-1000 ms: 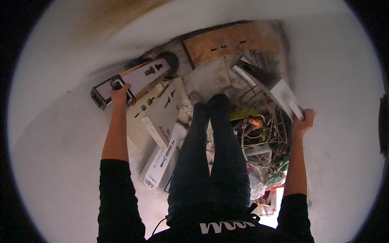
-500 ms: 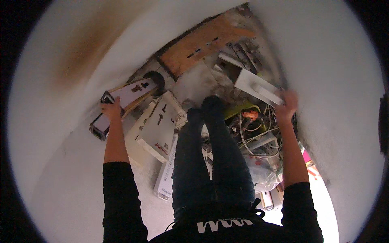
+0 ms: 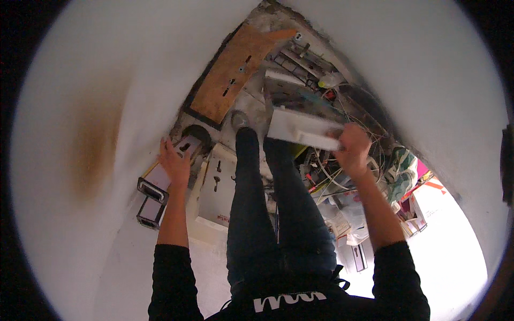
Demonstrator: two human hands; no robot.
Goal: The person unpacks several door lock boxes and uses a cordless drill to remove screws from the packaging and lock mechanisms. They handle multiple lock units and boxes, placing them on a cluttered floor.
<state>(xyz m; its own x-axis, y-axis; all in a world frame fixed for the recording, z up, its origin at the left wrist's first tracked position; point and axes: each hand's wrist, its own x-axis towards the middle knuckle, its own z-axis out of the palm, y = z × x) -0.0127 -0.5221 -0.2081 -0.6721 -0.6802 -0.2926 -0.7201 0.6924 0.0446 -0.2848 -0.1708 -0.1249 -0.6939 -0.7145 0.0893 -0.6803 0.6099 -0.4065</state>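
Observation:
My right hand [image 3: 353, 147] is closed around one end of a white rectangular panel [image 3: 300, 128], slightly blurred, with a raised part near its middle. The panel is held over the clutter just right of my legs. My left hand [image 3: 175, 163] is open, fingers spread, at a long pale-lilac panel [image 3: 157, 179] with dark cut-outs and a black-framed end. I cannot tell whether those fingers touch it. Beside it, a white panel [image 3: 218, 184] with keyhole-like cut-outs leans near my left leg.
An orange-brown board [image 3: 227, 80] with slots lies at the far wall, near a round black object [image 3: 197, 134]. Tangled cables [image 3: 326, 171] and mixed scrap cover the floor at my right. A green-and-white bag [image 3: 401, 174] sits by the right wall. White walls close in on both sides.
My view has turned. My left hand has let go of the lilac panel's framed end and moved farther forward, fingers spread. My right hand has brought the white panel left, toward my legs.

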